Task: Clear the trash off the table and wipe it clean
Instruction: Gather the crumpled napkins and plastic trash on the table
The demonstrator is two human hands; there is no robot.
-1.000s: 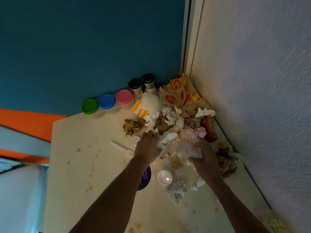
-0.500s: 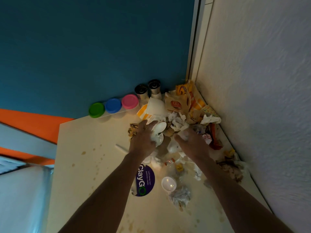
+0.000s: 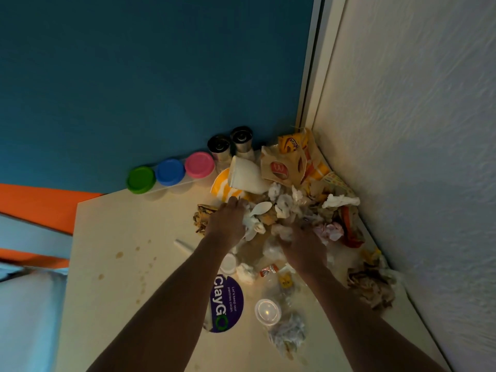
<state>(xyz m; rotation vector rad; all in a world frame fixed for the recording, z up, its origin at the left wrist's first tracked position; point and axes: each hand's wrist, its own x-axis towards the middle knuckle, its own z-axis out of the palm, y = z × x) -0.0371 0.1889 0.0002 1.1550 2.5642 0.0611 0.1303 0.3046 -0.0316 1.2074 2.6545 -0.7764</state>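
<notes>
The heap of crumpled white napkins and food wrappers [image 3: 290, 210], piled in the cream table's [image 3: 112, 264] far right corner, is pressed by the left hand [image 3: 225, 224], fingers spread flat, while crumpled tissue is gripped by the right hand [image 3: 303, 248].

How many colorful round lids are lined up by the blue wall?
3, side by side at the table's far edge: green lid on the left, blue lid in the middle, pink lid on the right, beside two metal shakers. None looks hidden.
</notes>
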